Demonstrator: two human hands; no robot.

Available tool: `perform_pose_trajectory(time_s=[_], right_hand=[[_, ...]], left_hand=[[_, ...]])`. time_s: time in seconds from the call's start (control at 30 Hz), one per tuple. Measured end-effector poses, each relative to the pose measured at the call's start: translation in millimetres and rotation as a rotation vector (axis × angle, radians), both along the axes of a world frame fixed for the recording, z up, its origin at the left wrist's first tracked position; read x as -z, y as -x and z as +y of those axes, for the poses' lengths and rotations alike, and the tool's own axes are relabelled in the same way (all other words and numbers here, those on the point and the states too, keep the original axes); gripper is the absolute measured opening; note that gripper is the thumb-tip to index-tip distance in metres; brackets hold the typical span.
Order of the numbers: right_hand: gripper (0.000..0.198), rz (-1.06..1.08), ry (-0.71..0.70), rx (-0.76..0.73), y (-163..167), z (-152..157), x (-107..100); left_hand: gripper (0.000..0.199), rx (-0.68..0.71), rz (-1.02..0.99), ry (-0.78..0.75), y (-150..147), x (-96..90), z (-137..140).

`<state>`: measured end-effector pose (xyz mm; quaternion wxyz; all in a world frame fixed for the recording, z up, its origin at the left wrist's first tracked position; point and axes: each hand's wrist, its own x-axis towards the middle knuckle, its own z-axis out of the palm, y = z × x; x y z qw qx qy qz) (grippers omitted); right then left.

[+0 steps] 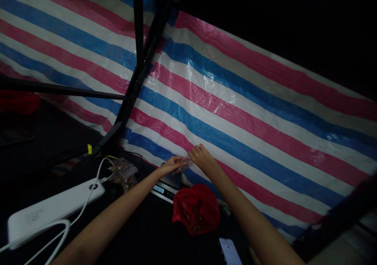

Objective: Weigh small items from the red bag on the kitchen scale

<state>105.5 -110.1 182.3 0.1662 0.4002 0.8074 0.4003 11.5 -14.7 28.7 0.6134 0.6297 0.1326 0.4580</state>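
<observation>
A: What's held?
B: Small clear plastic bag, crinkly, contents too dim to tell. Left hand and right hand both pinch it, fingertips meeting, above the scale on the dark desk.
A: Nearby?
B: Red bag just below, packets left, white power bank.
A: Any text?
B: Faint mark on the power bank, unreadable.

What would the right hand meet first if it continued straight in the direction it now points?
Probably the left hand: the right hand points toward it, both pinching a small clear bag. Beyond lies the striped tarp, though depth is unclear in this dim picture.
</observation>
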Motion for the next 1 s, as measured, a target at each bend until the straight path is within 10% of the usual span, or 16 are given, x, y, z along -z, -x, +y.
perform_pose_trajectory(time_s=[0.23,0.47,0.6,0.77,1.0], right_hand=[[0.024,0.271,-0.007,0.028,-25,-45,0],[0.029,0.442,0.321,0.136,-80,-104,70],[0.024,0.249,0.190,0.236,-105,-113,107],[0.028,0.169,0.172,0.140,-119,-109,130],[0.029,0.237,0.252,0.085,-122,-101,145]], left_hand=[[0.054,-0.157,0.327,-0.284,19,7.6,10],[0.060,-0.334,0.657,-0.641,36,38.7,13],[0.057,-0.448,0.618,-0.823,43,22.4,-30],[0.051,-0.202,0.652,-1.214,36,0.3,-119],[0.034,-0.249,0.875,-1.534,-13,40.2,-148]])
